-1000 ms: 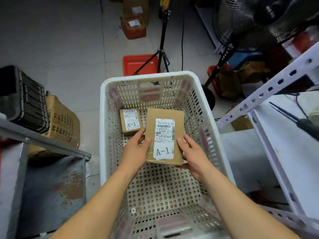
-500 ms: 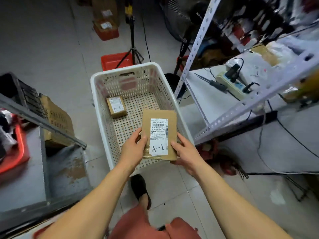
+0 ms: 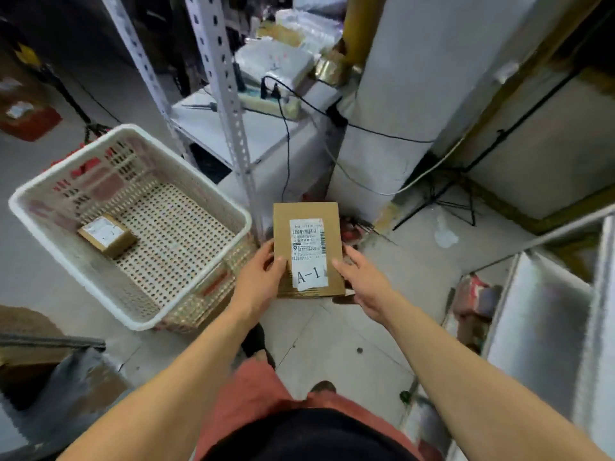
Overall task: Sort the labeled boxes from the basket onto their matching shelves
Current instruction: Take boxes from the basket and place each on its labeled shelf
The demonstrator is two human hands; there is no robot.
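A flat brown cardboard box (image 3: 307, 227) with a white shipping label marked A-1 is held in front of me, above the floor and to the right of the basket. My left hand (image 3: 258, 281) grips its left edge and my right hand (image 3: 362, 284) grips its right edge. The white perforated plastic basket (image 3: 133, 314) stands on the floor at the left. One smaller labeled cardboard box (image 3: 106, 235) lies inside it near the left wall.
A white perforated metal shelf upright (image 3: 229, 104) rises just behind the basket, with a low shelf board (image 3: 239, 134) carrying a power strip and cables. A metal shelf unit (image 3: 539, 314) stands at the right. Cables trail across the floor. Red bins sit far left.
Both hands lifted the A-1 box out of the basket and carried it to the right. My view swung right, so the basket now lies at the left.
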